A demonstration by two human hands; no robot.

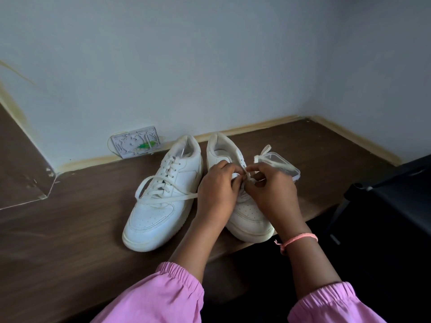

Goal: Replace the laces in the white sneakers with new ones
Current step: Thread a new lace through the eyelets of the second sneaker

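Far left of the pinch, a flat pale plastic panel [136, 142] with raised moulded tracks and a green spot leans against the matt wall. Nearer, the left sneaker [161, 194] sits on the dark wood-grain table [58, 229]: smooth white leather, perforated toe, thick cream sole. Its flat woven lace [163, 199] is threaded but untied, looping out and trailing toward the hands.

The left hand [218, 191] arches knuckles-up over the right sneaker [245, 213], fingertips curled down onto the tongue, thumb and forefinger closed at the eyelets. Just right of it, the right hand [271, 192] pinches a flat white lace end [247, 174] between thumb and forefinger, wrist bent, a pink cord bracelet [298, 238] round it. Gathered pink sleeves cover both forearms.

Behind the right hand lies a clear, rounded-corner plastic box [283, 165], touching the shoe's far side, a lace draped across its rim.
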